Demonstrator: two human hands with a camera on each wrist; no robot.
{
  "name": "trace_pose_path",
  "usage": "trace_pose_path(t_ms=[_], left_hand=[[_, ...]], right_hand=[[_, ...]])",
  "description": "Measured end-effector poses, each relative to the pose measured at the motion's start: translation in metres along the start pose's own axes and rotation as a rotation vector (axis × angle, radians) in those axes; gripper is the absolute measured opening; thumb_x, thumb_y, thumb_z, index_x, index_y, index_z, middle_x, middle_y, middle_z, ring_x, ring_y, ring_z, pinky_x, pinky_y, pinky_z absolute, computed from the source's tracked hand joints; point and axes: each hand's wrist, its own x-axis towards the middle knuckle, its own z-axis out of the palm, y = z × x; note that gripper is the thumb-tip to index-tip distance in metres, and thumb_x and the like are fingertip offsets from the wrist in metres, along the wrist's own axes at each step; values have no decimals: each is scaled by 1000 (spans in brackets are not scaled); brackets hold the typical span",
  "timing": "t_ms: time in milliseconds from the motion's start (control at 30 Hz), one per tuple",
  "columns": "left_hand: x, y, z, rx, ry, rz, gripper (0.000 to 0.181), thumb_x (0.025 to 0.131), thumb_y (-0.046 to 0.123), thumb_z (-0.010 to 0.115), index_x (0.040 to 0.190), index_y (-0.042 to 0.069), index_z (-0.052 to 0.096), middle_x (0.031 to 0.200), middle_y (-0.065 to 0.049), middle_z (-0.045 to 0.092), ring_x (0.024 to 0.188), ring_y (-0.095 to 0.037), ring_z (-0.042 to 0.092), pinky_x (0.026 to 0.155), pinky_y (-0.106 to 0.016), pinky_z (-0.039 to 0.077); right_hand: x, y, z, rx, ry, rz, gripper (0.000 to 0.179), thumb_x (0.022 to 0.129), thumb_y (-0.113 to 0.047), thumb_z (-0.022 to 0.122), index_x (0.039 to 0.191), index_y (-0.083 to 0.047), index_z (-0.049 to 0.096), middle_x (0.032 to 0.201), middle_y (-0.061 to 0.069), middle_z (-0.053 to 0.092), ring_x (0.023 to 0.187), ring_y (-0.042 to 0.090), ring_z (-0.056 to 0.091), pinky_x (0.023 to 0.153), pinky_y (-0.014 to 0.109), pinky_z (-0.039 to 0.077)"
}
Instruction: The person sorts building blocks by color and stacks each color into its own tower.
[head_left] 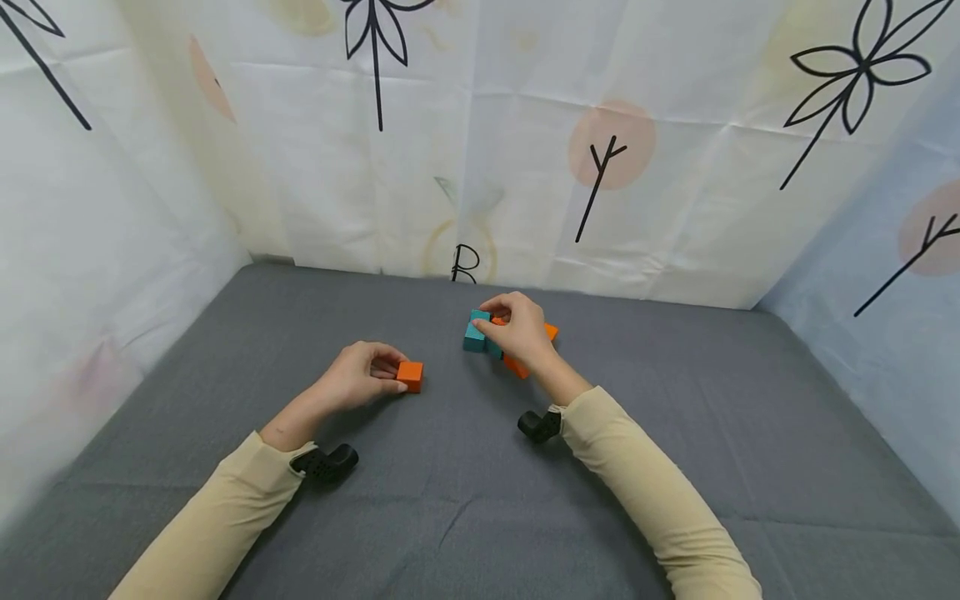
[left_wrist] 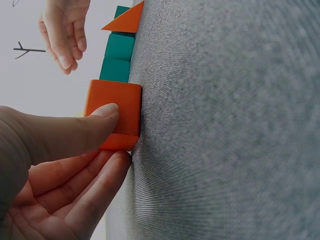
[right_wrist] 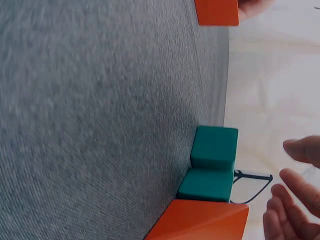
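Left grip (head_left: 358, 375) pinches orange block (head_left: 410, 377) | grey cloth (head_left: 450, 492) | printed drapes (head_left: 517, 192) around

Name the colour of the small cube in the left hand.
The small cube is orange, clearest in the left wrist view.

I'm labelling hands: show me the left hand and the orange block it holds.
Left hand (head_left: 356, 372): head view, back of the hand.
Orange block (left_wrist: 127, 106): left wrist view, face beside the thumb tip.
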Motion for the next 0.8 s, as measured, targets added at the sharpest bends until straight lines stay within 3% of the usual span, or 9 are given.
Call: trace_pose_path(t_ms=[167,467,800], left_hand=[[1,1,0,-14,6,-6,36,84,2,72,117,-7,62,110,-23,64,100,-32,65,86,-38,56],[1,0,0,-16,8,-11,36,84,3,72,117,-7,62,111,-23,63,100,-32,64,86,-38,56],[0,-1,0,-16,6,-3,36,84,3,71,117,-7,62,110,-23,63,100,-32,64,86,-38,56]], right_hand=[[4,6,-5,-31,19,62,26,89,-21,68,110,-5,70,121,12,59,113,31,55,95,41,47],[11,17,-9,-81,25,151,29,88,-24,69,112,-7,70,120,12,60,115,29,55,88,42,50],[15,25,-9,-100,16,185,35,89,-24,69,119,-6,67,124,14,61,116,29,54,89,42,51]])
